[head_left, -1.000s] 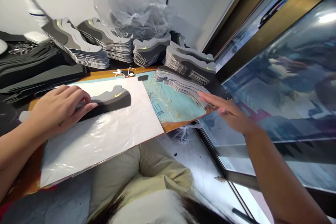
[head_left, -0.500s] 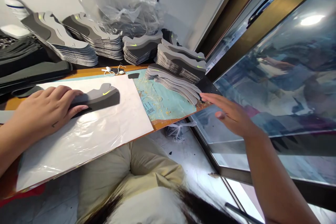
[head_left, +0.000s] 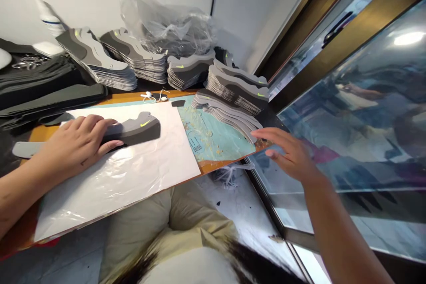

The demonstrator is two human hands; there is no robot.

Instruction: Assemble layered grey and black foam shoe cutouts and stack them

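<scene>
Left hand (head_left: 84, 140) lies half-spread on the grey panel (head_left: 135, 131) over the white sheet (head_left: 133, 173); right hand (head_left: 286, 153), thumb apart, empty, is by the fanned stack (head_left: 229, 114), where a careless nudge could skew its layers

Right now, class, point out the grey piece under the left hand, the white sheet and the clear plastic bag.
Grey piece (head_left: 135, 129), head view: its uncovered face.
White sheet (head_left: 128, 171), head view: its bare middle.
Clear plastic bag (head_left: 171, 26), head view: its crumpled middle.
</scene>
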